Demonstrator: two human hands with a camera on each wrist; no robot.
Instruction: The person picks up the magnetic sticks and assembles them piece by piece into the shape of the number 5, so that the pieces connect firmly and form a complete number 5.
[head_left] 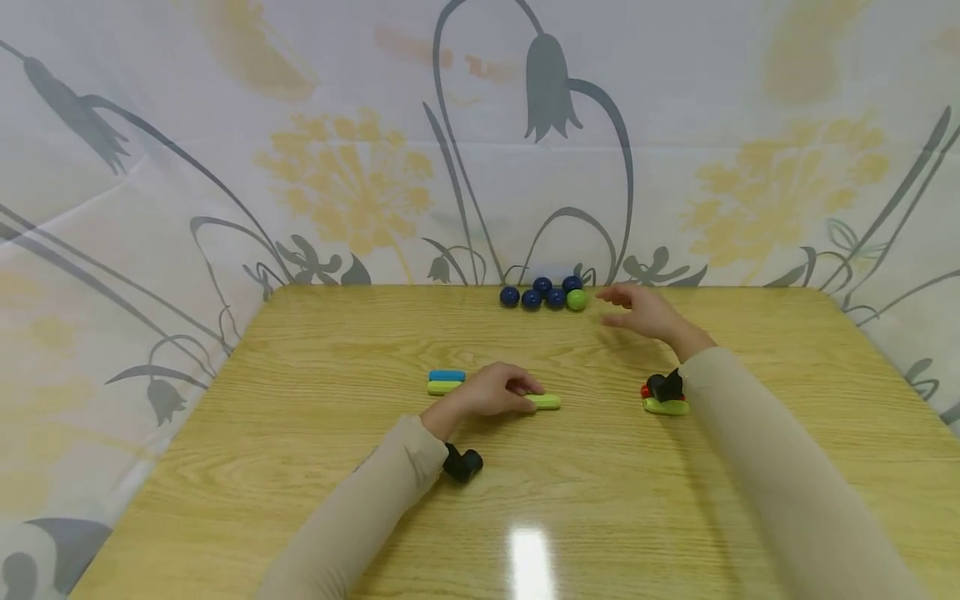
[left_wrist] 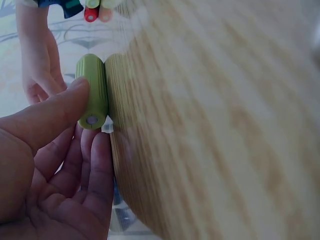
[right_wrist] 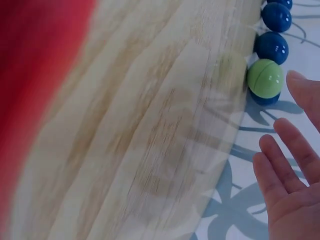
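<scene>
With thumb and fingers, my left hand (head_left: 493, 390) pinches a short ridged green rod (left_wrist: 97, 90) just at the tabletop; a round metal-looking dot shows in its end. At the far edge, my right hand (head_left: 643, 313) stands right of a green ball (head_left: 577, 301). Its fingers are spread and hold nothing, and in the right wrist view a gap shows between the fingertips and the green ball (right_wrist: 265, 78). Several dark blue balls (head_left: 531, 299) cluster left of the green one.
Left of the left hand lie a blue rod (head_left: 447, 376) and another green rod (head_left: 444, 387) side by side. Below the right forearm, a green rod (head_left: 666, 407) lies beside something red, partly hidden by the black wrist camera (head_left: 664, 387). A patterned cloth (head_left: 480, 183) hangs behind the wooden table (head_left: 600, 500).
</scene>
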